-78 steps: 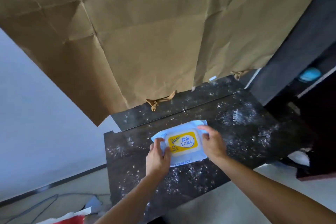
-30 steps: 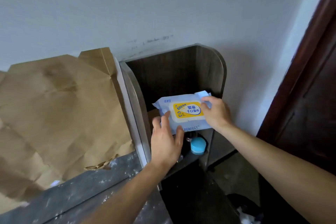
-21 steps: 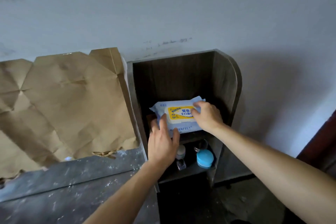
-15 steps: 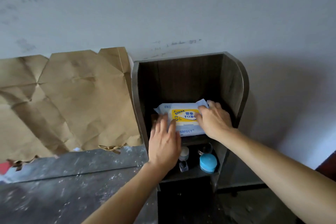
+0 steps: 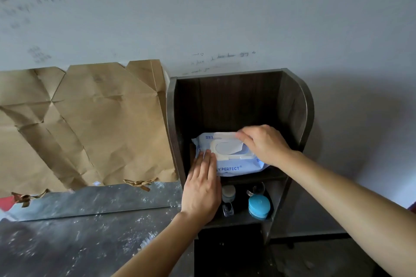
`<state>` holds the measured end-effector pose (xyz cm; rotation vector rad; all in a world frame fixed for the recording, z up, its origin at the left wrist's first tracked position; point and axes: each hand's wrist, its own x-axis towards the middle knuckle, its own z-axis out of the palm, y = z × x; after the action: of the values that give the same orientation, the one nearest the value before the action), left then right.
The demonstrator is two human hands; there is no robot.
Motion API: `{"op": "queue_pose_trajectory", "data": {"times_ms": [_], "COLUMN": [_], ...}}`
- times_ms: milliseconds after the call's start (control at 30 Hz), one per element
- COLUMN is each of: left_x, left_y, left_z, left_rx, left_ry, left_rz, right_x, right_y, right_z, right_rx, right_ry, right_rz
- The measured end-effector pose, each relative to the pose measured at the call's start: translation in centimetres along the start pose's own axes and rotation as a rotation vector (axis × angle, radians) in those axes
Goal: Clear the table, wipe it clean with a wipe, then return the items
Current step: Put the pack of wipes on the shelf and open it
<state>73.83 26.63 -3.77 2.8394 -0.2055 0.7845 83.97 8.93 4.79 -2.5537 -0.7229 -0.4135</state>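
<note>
A pale blue wipes pack [image 5: 234, 165] is seen lying flat on the upper shelf of a dark wooden shelf unit [image 5: 292, 108] at centre right of the frame; its front edge slightly overhangs the shelf. The white flip lid [image 5: 225, 135] is raised, and the oval opening beneath is exposed. The left hand [image 5: 201, 189] is laid flat on the pack's lower left corner, its fingers [image 5: 207, 159] straight and pressed together. The right hand [image 5: 264, 144] is arched over the pack's upper right; its bent fingertips are closed on the edge of the lid. On the lower shelf, below the pack, a small grey-capped jar [image 5: 228, 193], a small clear bottle [image 5: 227, 209] and a round blue container [image 5: 258, 206] are kept close together. A dark speckled table [image 5: 78, 243] is seen at lower left, adjoining the unit; a creased brown paper bag [image 5: 90, 119] is propped against the wall behind it.
</note>
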Motion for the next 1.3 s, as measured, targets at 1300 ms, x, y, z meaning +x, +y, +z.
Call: {"op": "queue_pose_trajectory", "data": {"times_ms": [1300], "left_x": [6.5], "left_y": [-0.2], "left_z": [-0.4], "left_rx": [-0.323], "left_ry": [0.089], "left_rz": [-0.183], "right_x": [1.9], "right_y": [-1.4], "right_z": [0.2], "right_rx": [0.022], "right_ry": [-0.381], "right_rz": [0.146]}}
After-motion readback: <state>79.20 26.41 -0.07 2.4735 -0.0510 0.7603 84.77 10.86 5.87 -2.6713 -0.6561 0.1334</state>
